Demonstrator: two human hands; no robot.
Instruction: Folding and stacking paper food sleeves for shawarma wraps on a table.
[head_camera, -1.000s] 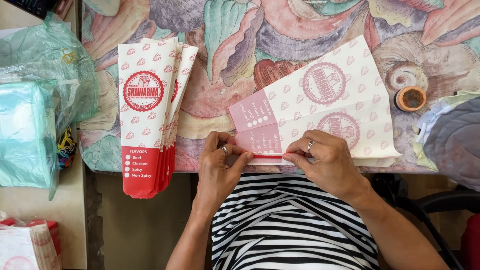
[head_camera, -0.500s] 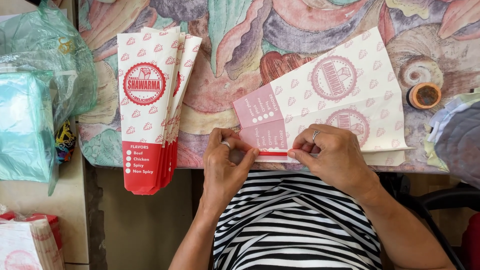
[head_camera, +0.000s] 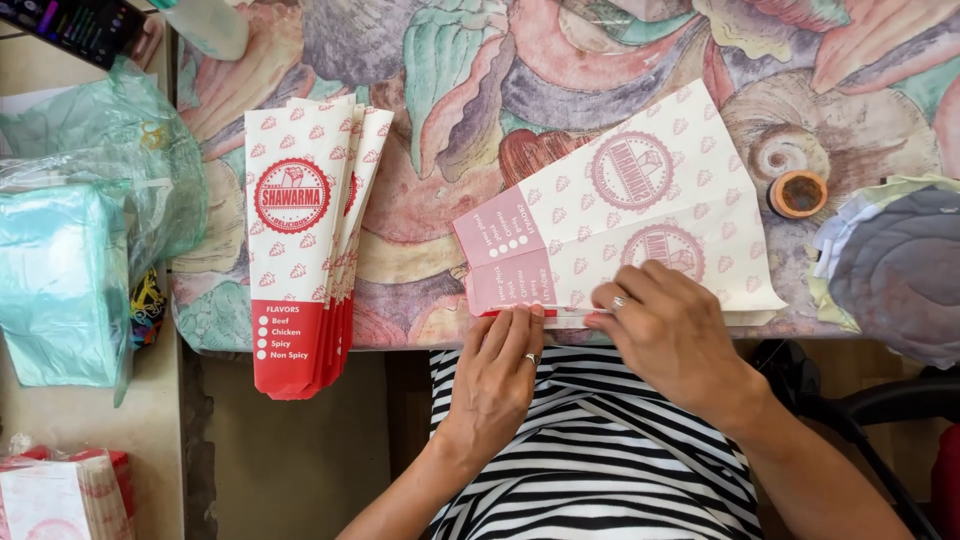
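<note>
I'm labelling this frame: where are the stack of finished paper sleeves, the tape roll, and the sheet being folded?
stack of paper sleeves (head_camera: 300, 250), head view, white patterned top face.
tape roll (head_camera: 798, 194), head view, brown ring.
sheet being folded (head_camera: 620, 215), head view, upper printed panel.

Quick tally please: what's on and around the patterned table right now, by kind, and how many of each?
Stack of finished red-and-white paper sleeves: 1
Paper sleeve being folded under left hand and right hand: 1
Tape roll: 1
Clear plastic bag with teal contents: 1
Pile of grey and pale sheets, right edge: 1
Hands: 2
Total: 7
</note>
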